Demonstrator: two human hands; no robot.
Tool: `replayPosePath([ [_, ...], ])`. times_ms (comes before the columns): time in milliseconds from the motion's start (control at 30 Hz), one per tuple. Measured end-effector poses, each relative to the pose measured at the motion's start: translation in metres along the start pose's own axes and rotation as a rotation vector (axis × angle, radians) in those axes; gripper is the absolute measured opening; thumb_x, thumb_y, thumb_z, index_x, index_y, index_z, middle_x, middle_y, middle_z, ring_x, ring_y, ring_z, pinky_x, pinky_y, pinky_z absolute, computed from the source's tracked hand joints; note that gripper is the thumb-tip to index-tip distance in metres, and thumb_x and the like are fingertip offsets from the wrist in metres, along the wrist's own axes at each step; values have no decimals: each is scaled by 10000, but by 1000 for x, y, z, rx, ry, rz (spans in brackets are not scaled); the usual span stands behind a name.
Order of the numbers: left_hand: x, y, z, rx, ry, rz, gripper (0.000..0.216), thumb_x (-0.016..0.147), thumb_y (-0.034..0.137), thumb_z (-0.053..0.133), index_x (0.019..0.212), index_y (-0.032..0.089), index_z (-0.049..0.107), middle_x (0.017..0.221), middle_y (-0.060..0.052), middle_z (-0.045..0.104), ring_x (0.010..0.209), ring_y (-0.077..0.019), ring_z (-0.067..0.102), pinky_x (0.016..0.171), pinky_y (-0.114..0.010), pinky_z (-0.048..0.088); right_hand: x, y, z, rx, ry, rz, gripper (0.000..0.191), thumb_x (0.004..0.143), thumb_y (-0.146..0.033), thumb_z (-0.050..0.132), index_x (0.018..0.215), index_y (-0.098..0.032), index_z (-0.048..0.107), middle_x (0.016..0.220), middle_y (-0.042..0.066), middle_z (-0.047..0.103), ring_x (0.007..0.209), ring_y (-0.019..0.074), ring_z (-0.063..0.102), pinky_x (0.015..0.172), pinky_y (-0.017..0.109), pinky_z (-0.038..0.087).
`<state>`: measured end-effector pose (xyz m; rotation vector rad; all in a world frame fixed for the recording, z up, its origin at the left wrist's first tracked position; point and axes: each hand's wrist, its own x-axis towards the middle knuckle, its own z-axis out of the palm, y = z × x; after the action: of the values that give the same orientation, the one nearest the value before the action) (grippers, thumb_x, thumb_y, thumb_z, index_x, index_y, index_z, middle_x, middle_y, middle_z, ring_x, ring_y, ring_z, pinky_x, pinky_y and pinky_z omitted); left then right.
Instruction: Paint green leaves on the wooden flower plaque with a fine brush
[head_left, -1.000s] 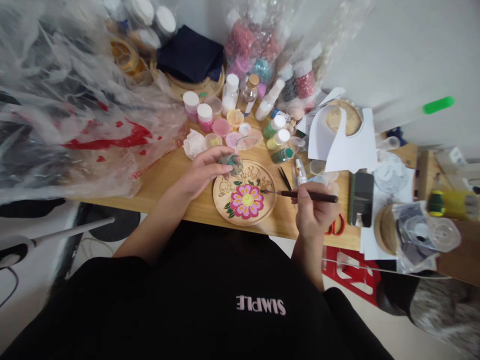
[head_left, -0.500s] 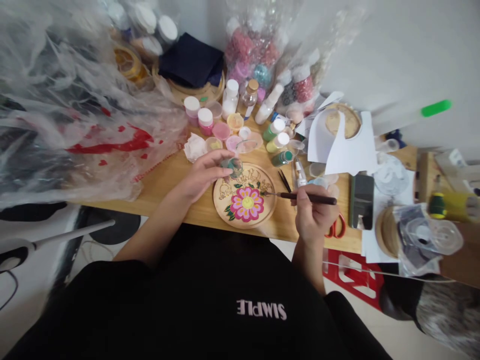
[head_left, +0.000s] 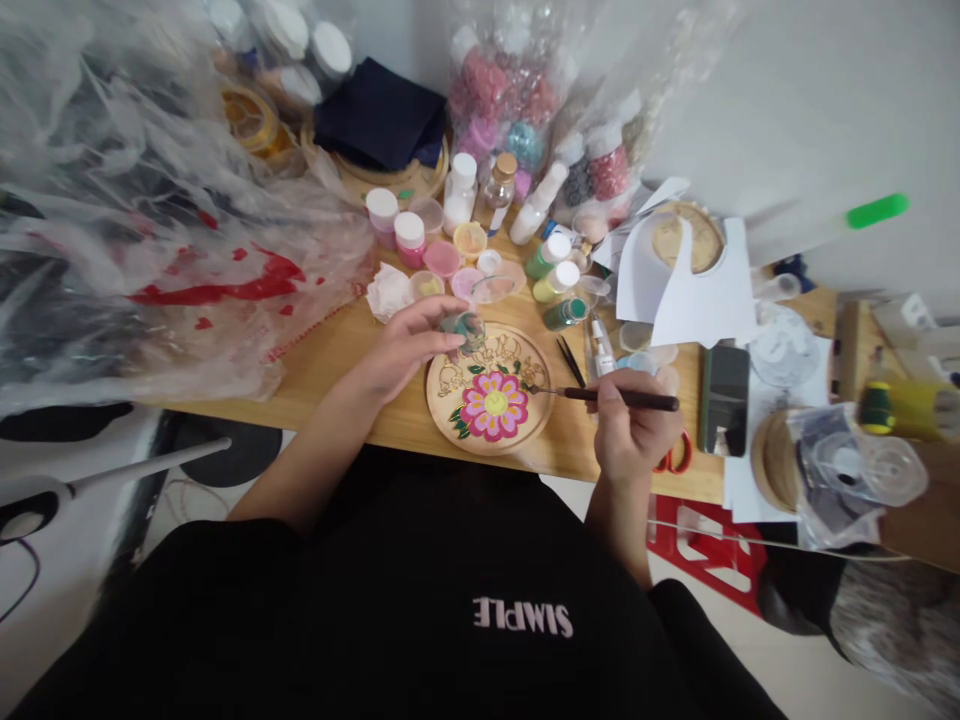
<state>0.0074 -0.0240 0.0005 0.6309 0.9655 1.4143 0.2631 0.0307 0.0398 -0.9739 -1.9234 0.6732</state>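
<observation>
A round wooden plaque lies flat on the table, bearing a pink flower with a yellow centre, green leaves and gold outlines. Over its upper left edge my left hand pinches a small clear cup with something green inside, tilted. My right hand grips a dark-handled tool with a thin metal shaft like a small palette knife. The tool's tip is over the right side of the plaque by a green leaf; whether it touches the surface I cannot tell. Black tweezers lie right of the plaque.
Behind the plaque stand several small jars and bottles, among them a green jar. Red scissors lie partly behind my right hand. A phone and white paper are farther right. Crumpled plastic bags cover the left side.
My right hand and the tool have shifted slightly to the right, the tip moving a little off the leaf. My left hand with the cup has barely moved.
</observation>
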Motion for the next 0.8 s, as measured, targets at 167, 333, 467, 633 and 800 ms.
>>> replayPosePath([
  [167,0,0,0,-5,8,-11,296,696,191,793,980,199,711,974,-37,746,833,-147,666,672,-251,496,-1,2,0,18,10,14,139,902,-191,593,781,-205,658,659,-22,648,529,95,568,484,239,437],
  [333,0,1,1,-6,9,-12,300,692,180,789,980,191,705,976,-41,744,831,-147,666,663,-250,500,-1,0,1,35,20,-2,132,903,-186,604,784,-205,659,660,-29,652,531,85,563,500,232,446],
  [467,0,1,1,-12,13,-12,304,681,173,794,972,194,707,977,-35,742,823,-138,666,652,-238,497,1,-3,0,2,-12,9,152,912,-205,590,774,-204,657,646,-23,649,532,96,570,494,244,454],
  [633,0,0,1,-6,16,-8,300,685,180,793,972,198,708,976,-33,740,841,-146,669,664,-249,498,1,-4,0,8,-18,2,157,914,-209,587,774,-207,658,649,-20,658,535,101,572,500,247,467],
  [800,0,1,1,0,7,-8,291,697,179,784,978,199,708,978,-33,738,831,-144,667,666,-251,502,-1,-2,0,-29,-31,37,169,919,-248,580,771,-207,650,650,-19,648,552,108,586,521,257,477],
])
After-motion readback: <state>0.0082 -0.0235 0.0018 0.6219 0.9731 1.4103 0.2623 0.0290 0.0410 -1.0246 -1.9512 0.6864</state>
